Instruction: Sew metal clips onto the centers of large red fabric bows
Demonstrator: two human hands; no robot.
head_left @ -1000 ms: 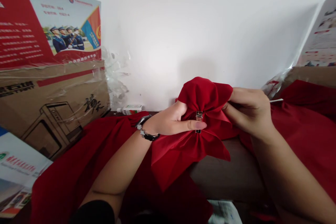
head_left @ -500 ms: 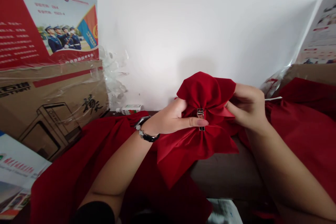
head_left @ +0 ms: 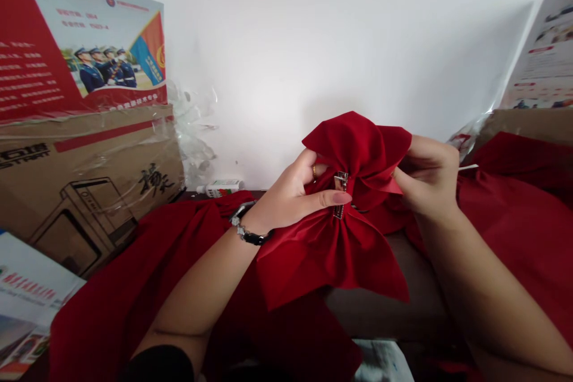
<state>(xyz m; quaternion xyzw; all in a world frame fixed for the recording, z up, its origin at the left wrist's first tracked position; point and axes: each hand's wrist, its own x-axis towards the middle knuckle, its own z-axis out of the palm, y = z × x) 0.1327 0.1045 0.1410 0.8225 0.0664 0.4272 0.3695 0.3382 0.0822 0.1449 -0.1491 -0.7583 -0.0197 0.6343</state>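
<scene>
**Speaker 1:** One red velvet bow (head_left: 331,256) sits at frame centre; what holds it?

**Speaker 2:** Both: the left hand (head_left: 290,197) clamps its gathered waist, thumb across a silver metal clip (head_left: 341,186); the right hand (head_left: 427,176), fingertips pinched together, grips the bow's right loop.

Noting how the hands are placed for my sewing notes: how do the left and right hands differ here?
The left hand wears a black-and-silver bracelet and a gold ring; the right hand shows neither. The left thumb lies across the red bow beside its metal clip, while the right hand's fingers pinch the bow's right side. Both hands hold the same bow.
</scene>
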